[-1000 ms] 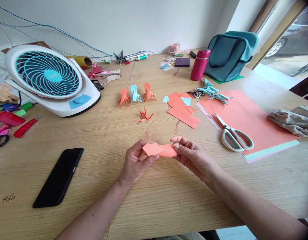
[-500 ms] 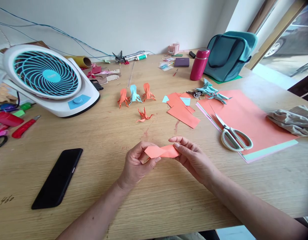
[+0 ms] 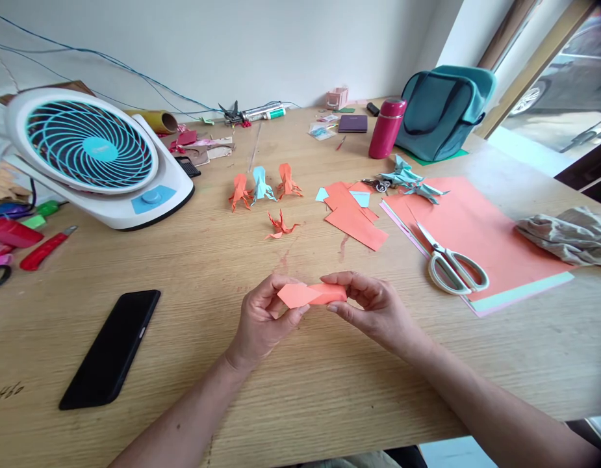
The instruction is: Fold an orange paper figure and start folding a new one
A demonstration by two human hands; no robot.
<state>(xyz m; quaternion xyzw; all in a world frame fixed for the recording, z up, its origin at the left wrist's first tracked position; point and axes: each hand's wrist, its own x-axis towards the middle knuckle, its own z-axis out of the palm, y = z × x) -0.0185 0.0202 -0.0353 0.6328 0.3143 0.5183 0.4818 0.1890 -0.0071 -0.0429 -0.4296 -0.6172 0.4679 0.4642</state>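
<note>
A pale wood-grain tabletop (image 3: 197, 260) fills my feed. Nearest me, the left hand (image 3: 261, 317) pinches the flat, pointed half of a folded coral-orange paper strip (image 3: 310, 295); the right hand (image 3: 382, 313) grips its other end, thumb below, forefinger above. I'd judge it light, crisp and easily creased, best held lightly by its edges. Beyond lies a spiky orange folded-paper figure (image 3: 281, 226), then the plain white wall (image 3: 290, 52).

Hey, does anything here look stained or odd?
Yes: the tabletop has reddish smudges, possibly stains, near the orange paper scraps, breaking its pale grain, and handwriting left of the phone, odd because it's written straight on the surface.
</note>
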